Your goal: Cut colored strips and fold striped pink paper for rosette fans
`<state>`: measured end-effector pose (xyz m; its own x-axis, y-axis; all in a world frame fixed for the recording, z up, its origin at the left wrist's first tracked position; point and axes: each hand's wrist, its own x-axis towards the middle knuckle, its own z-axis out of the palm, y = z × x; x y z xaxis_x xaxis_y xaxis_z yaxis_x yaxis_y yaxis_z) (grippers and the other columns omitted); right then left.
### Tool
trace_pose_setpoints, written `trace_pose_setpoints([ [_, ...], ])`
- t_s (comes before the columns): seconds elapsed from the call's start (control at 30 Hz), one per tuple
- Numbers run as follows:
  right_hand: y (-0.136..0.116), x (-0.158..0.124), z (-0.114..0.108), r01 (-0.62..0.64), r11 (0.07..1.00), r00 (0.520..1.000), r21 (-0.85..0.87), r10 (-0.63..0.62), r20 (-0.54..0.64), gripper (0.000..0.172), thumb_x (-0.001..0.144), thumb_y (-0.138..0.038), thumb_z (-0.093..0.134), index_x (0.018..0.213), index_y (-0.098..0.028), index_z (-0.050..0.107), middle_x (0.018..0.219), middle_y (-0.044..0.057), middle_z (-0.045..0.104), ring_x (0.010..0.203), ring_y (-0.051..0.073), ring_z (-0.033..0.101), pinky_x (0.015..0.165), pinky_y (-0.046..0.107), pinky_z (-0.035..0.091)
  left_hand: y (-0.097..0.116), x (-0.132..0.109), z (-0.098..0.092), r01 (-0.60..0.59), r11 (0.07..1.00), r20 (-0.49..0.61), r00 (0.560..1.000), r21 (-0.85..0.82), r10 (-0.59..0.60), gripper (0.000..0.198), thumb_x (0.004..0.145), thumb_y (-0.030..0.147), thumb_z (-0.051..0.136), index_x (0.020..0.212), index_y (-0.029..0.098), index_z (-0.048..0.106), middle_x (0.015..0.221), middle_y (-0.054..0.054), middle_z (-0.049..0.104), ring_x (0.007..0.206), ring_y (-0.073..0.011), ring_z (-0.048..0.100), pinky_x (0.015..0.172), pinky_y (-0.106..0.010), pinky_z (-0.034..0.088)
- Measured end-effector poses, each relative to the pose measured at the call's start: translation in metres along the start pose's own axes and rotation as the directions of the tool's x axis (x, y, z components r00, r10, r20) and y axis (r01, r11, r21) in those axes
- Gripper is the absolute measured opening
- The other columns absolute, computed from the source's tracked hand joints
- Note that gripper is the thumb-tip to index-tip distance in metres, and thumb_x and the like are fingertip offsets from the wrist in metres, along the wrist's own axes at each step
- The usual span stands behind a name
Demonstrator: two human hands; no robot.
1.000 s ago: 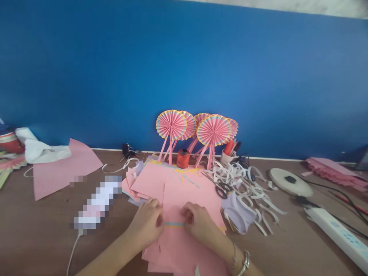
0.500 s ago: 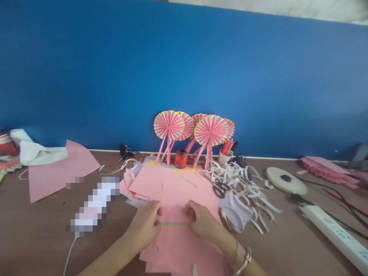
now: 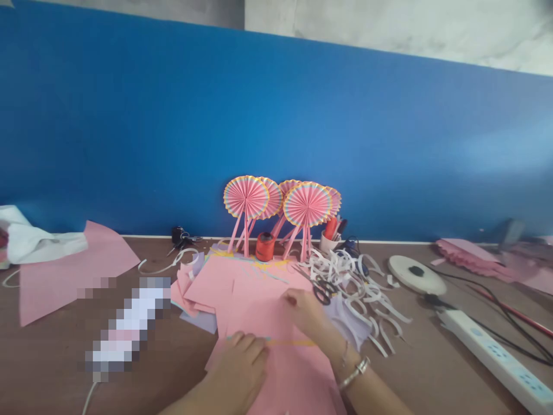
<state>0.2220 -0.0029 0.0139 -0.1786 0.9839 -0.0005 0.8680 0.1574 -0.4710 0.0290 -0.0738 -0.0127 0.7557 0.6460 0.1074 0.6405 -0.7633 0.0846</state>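
Left hand [image 3: 242,368] sat nearest the body, fingers curled down on the striped fold [image 3: 280,341] of the pink sheet [image 3: 254,300]; can't tell if that grip pinched or just pressed. The fold's long axis ran left-right, leading off rightward from the left grip. Right hand [image 3: 307,311] lay beyond the fold, fingers loose on the sheet, clamping nothing, scissors [image 3: 322,291] just right of it. Half a second earlier both hands held the fold's ends; right had since gone forward
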Motion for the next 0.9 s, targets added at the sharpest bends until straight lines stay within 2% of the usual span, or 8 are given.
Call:
trace_pose_setpoints([
  [0.03, 0.004, 0.007, -0.005, -0.034, 0.982, 0.998, -0.186, 0.024, -0.059, 0.025, 0.08, -0.012, 0.042, 0.077, -0.016, 0.066, 0.077, 0.005, 0.067, 0.074, 0.015, 0.059, 0.067, 0.023, 0.038, 0.0, 0.0, 0.0, 0.012, 1.0, -0.006, 1.0, 0.001, -0.012, 0.024, 0.088, 0.019, 0.045, 0.109, 0.018, 0.056, 0.109, -0.007, 0.06, 0.092, -0.0222, 0.052, 0.079, -0.037, 0.035],
  [0.07, 0.008, 0.015, -0.008, -0.041, 0.97, 0.997, -0.24, 0.024, -0.072, 0.024, 0.081, -0.014, 0.043, 0.08, -0.016, 0.067, 0.082, 0.007, 0.068, 0.08, 0.017, 0.059, 0.07, 0.025, 0.037, 0.0, -0.001, 0.0, 0.027, 1.0, -0.01, 1.0, -0.005, -0.027, 0.025, 0.088, 0.019, 0.046, 0.11, 0.018, 0.055, 0.112, -0.007, 0.06, 0.093, -0.022, 0.052, 0.08, -0.037, 0.035],
  [0.17, 0.016, 0.036, -0.012, -0.035, 0.945, 0.996, -0.324, 0.007, -0.085, 0.024, 0.079, -0.016, 0.05, 0.095, -0.015, 0.067, 0.103, 0.012, 0.065, 0.101, 0.023, 0.054, 0.08, 0.029, 0.035, 0.0, -0.003, -0.001, 0.075, 0.996, -0.012, 0.997, -0.045, -0.076, 0.026, 0.088, 0.022, 0.047, 0.112, 0.02, 0.054, 0.12, -0.007, 0.056, 0.096, -0.0219, 0.051, 0.084, -0.037, 0.035],
  [0.3, 0.018, 0.05, -0.007, 0.025, 0.908, 0.998, -0.417, -0.049, -0.047, 0.021, 0.079, -0.014, 0.049, 0.087, -0.012, 0.069, 0.097, 0.014, 0.066, 0.098, 0.025, 0.055, 0.082, 0.034, 0.032, -0.003, -0.006, -0.004, 0.092, 0.993, -0.015, 0.995, -0.079, -0.094, 0.027, 0.088, 0.026, 0.046, 0.114, 0.023, 0.054, 0.114, -0.007, 0.056, 0.098, -0.0225, 0.049, 0.086, -0.038, 0.035],
  [0.5, 0.018, 0.052, -0.011, 0.109, 0.865, 0.992, -0.49, -0.124, 0.002, 0.023, 0.08, -0.015, 0.046, 0.089, -0.011, 0.067, 0.094, 0.015, 0.066, 0.096, 0.024, 0.055, 0.081, 0.034, 0.031, -0.005, -0.006, -0.01, 0.097, 0.989, -0.02, 0.995, -0.114, -0.1, 0.024, 0.089, 0.025, 0.045, 0.11, 0.024, 0.056, 0.11, -0.007, 0.057, 0.097, -0.0217, 0.049, 0.085, -0.037, 0.035],
  [0.7, 0.016, 0.057, -0.017, 0.199, 0.837, 0.979, -0.51, -0.195, 0.062, 0.023, 0.079, -0.014, 0.046, 0.086, -0.011, 0.068, 0.091, 0.015, 0.067, 0.092, 0.024, 0.057, 0.08, 0.033, 0.032, -0.004, -0.004, -0.01, 0.159, 0.982, 0.034, 0.987, -0.102, -0.156, 0.033, 0.089, 0.029, 0.044, 0.121, 0.021, 0.05, 0.113, -0.007, 0.057, 0.098, -0.0228, 0.049, 0.087, -0.039, 0.034],
  [0.9, 0.017, 0.058, -0.015, 0.165, 0.851, 0.984, -0.499, -0.174, 0.028, 0.024, 0.078, -0.013, 0.046, 0.091, -0.01, 0.066, 0.095, 0.015, 0.067, 0.094, 0.024, 0.056, 0.08, 0.033, 0.032, -0.004, -0.005, -0.009, 0.183, 0.977, 0.036, 0.983, -0.108, -0.18, 0.032, 0.09, 0.03, 0.043, 0.12, 0.021, 0.053, 0.115, -0.008, 0.057, 0.102, -0.0235, 0.048, 0.089, -0.041, 0.033],
])
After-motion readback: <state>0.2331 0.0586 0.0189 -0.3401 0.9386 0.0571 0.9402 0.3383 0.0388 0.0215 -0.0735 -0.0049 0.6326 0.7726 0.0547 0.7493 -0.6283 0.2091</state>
